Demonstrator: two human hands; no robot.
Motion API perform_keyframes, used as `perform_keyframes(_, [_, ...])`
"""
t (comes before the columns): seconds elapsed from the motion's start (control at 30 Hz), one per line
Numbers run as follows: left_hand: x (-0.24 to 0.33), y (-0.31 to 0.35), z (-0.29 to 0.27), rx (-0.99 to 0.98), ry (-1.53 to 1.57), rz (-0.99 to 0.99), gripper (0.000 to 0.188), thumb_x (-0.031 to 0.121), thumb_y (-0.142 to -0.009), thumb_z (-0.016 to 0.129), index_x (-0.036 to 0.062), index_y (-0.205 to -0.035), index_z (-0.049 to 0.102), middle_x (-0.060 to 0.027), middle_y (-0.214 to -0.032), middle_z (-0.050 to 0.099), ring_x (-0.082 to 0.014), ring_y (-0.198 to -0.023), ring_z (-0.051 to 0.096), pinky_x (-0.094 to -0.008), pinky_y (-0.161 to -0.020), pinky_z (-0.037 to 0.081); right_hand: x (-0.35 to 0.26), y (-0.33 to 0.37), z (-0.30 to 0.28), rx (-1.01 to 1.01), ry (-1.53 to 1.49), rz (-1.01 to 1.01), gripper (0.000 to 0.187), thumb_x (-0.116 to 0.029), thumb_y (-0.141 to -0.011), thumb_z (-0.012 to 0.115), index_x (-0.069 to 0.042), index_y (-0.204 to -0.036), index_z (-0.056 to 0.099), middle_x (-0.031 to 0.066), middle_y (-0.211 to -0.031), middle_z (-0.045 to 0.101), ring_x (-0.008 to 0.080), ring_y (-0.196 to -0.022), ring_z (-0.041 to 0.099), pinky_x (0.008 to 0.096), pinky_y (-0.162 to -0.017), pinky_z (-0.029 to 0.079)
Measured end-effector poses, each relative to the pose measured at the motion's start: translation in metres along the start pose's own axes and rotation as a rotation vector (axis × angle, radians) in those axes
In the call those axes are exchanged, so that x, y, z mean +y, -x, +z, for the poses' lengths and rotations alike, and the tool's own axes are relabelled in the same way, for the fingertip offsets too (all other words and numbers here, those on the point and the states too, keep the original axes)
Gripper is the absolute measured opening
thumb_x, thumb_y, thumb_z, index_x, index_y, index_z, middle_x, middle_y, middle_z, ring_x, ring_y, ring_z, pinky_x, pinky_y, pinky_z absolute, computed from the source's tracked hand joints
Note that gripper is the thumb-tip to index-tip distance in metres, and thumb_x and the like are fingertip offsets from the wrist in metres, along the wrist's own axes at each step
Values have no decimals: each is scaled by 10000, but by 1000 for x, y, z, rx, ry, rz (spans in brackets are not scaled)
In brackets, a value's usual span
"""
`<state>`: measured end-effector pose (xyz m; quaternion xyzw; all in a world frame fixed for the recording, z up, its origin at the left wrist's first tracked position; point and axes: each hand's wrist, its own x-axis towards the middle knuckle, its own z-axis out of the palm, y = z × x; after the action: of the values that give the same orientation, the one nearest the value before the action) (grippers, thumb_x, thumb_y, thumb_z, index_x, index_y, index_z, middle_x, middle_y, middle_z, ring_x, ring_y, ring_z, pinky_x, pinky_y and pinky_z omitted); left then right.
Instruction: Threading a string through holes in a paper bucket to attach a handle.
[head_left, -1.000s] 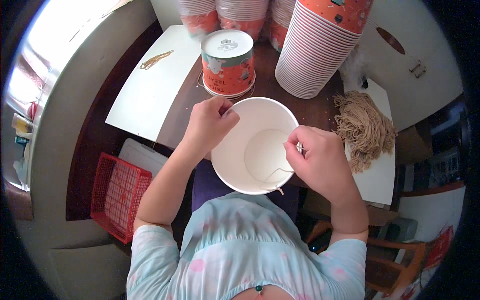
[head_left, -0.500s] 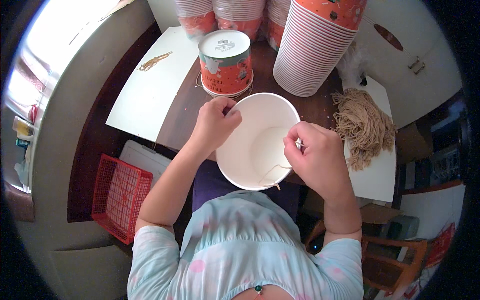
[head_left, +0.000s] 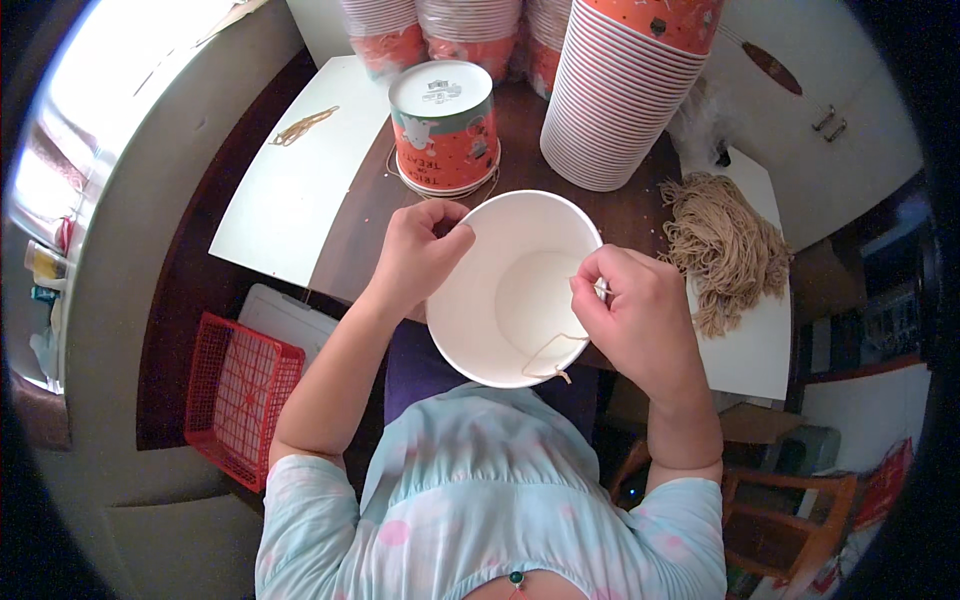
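Note:
A white-walled paper bucket (head_left: pixel 465 290) sits in front of my body with its open mouth facing me. My left hand (head_left: pixel 425 245) is closed on the rim at the upper left, thumb inside. At the right rim, my right hand (head_left: pixel 632 300) is closed in a pinch, with a bit of pale cord showing at the fingertips. A thin beige cord (head_left: pixel 535 358) loops inside the bucket below that hand, and its knotted-looking end lies over the lower right rim. The bucket's outer side is mostly hidden.
Beyond it, an orange and green bucket (head_left: pixel 445 150) stands upside down with cord around its rim. A tall stack of nested buckets (head_left: pixel 620 110) leans behind. Beige cords (head_left: pixel 725 245) lie heaped at right, a few strands (head_left: pixel 305 126) at left. A red basket (head_left: pixel 245 395) is low left.
The bucket's mouth has shifted slightly toward me. My left hand has moved a little left along the rim, and my right hand has barely moved. The whole view has drifted slightly.

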<state>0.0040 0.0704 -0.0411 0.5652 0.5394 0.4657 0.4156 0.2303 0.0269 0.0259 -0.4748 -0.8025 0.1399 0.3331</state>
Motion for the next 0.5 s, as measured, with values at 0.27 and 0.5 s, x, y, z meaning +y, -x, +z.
perform_keyframes(0.27, [6, -1, -7, -89, -199, -22, 213, 120, -757, 644, -61, -865, 672, -59, -685, 644, -76, -627, 576, -247, -586, 485, -1, 1, -2, 1, 4, 22, 75, -44, -761, 651, -2, -746, 590, 126, -661, 606, 234, -544, 587, 331, -504, 435])
perform_keyframes(0.5, [21, -2, 3, -28, -286, -76, 211, 158, -741, 689, -45, -787, 656, -93, -662, 647, -127, -601, 608, -282, -582, 495, 1, 1, -3, -5, -5, 27, 77, -49, -759, 651, -5, -743, 590, 125, -663, 607, 233, -543, 585, 330, -505, 435])
